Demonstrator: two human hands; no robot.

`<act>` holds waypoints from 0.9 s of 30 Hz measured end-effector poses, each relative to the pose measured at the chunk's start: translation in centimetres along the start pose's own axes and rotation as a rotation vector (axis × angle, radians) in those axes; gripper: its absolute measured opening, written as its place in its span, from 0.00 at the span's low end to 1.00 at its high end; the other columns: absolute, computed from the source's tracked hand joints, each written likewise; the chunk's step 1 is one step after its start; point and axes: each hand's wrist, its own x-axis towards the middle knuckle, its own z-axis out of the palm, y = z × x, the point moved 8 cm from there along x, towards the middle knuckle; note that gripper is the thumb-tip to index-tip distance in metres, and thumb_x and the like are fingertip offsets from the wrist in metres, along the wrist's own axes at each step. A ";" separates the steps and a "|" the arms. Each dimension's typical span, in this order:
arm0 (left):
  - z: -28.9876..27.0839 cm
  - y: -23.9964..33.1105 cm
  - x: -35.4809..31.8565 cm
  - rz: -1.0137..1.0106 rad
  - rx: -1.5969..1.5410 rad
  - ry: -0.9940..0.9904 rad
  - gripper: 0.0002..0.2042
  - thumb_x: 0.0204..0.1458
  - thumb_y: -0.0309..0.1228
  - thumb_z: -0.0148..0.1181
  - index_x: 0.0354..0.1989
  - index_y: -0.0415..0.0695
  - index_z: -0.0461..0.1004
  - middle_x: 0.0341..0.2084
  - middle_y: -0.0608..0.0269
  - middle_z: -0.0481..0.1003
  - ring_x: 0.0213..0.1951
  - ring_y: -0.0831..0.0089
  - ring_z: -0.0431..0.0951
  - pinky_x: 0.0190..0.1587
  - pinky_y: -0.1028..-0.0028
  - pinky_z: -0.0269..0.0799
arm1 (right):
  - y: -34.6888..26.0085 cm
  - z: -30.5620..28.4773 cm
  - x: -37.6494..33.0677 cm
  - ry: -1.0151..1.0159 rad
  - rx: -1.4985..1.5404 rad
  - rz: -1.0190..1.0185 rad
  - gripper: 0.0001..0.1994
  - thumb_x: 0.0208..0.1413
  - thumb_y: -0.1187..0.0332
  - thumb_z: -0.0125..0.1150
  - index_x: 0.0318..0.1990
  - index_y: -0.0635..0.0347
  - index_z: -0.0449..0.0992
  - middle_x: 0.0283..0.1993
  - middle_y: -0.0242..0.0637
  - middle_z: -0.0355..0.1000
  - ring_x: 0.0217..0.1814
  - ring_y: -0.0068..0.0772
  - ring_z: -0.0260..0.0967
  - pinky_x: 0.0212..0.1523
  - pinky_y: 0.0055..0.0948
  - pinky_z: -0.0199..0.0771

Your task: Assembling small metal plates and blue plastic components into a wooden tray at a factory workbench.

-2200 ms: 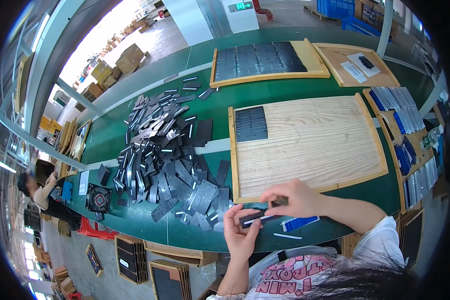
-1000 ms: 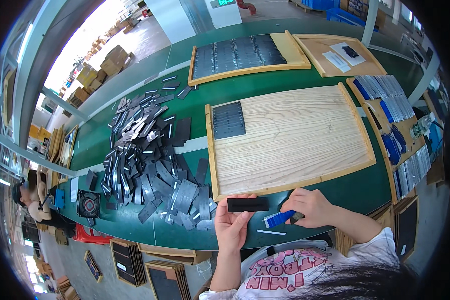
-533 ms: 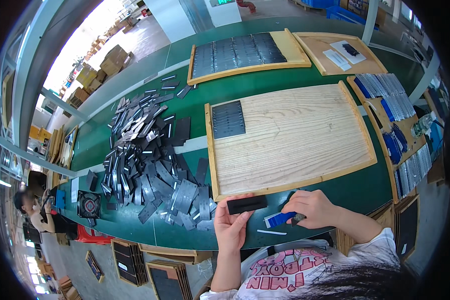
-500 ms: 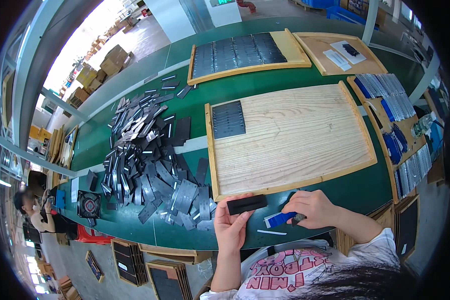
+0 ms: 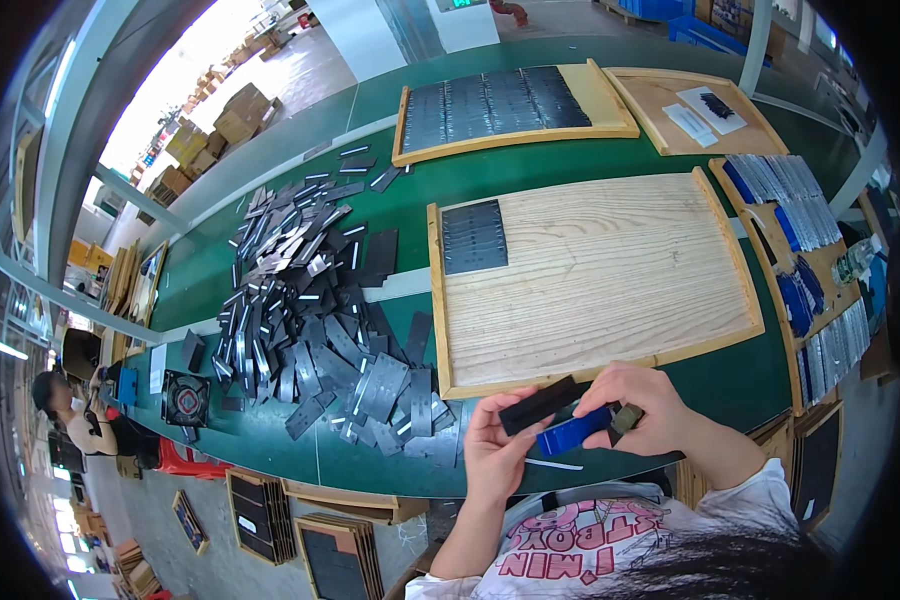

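My left hand (image 5: 490, 450) is closed round a black rectangular piece (image 5: 536, 405), held tilted over the table's near edge. Close beside it, my right hand (image 5: 645, 400) grips a flat blue piece (image 5: 570, 433). A small olive-grey block (image 5: 626, 420) also sits within the right hand's fingers. The black and blue pieces are close together; whether they touch I cannot tell. Beneath the hands, a thin white strip (image 5: 554, 465) lies on the green table. Just beyond is a wood-grain tray (image 5: 610, 270) with a block of dark flat pieces (image 5: 474, 237) in its far left corner.
Left of the tray spreads a heap of black and grey plates (image 5: 300, 300). A small fan (image 5: 184, 398) stands at the left. Farther back are a tray of dark pieces (image 5: 495, 105) and a brown tray (image 5: 740, 135). At right, a tray (image 5: 798, 380) holds blue and silvery pieces. Someone (image 5: 80, 420) sits far left.
My right hand has brought the blue piece up and left, close to the black piece. My left hand has moved slightly right and tilted the black piece. The whole view has shifted a little.
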 end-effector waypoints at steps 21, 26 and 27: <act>0.8 -0.9 -0.2 -0.056 0.069 -0.031 0.24 0.44 0.05 0.55 0.50 0.37 0.65 0.55 0.47 0.66 0.58 0.66 0.67 0.55 0.73 0.72 | 0.6 0.5 0.7 0.078 -0.173 -0.013 0.20 0.35 0.72 0.77 0.39 0.56 0.75 0.37 0.33 0.76 0.36 0.37 0.73 0.36 0.31 0.73; 0.9 -0.9 -0.2 -0.064 0.066 -0.024 0.23 0.44 0.05 0.55 0.50 0.37 0.65 0.55 0.47 0.66 0.58 0.66 0.67 0.55 0.73 0.71 | 0.3 0.4 0.6 0.081 -0.207 -0.070 0.22 0.32 0.77 0.72 0.41 0.55 0.74 0.35 0.34 0.75 0.36 0.38 0.73 0.35 0.30 0.75; 0.9 -0.9 -0.3 -0.058 0.071 -0.025 0.23 0.44 0.05 0.55 0.50 0.36 0.65 0.55 0.47 0.66 0.58 0.66 0.66 0.55 0.73 0.71 | 0.3 0.4 0.5 0.081 -0.206 -0.070 0.22 0.32 0.77 0.72 0.41 0.55 0.74 0.35 0.34 0.75 0.36 0.38 0.73 0.35 0.30 0.75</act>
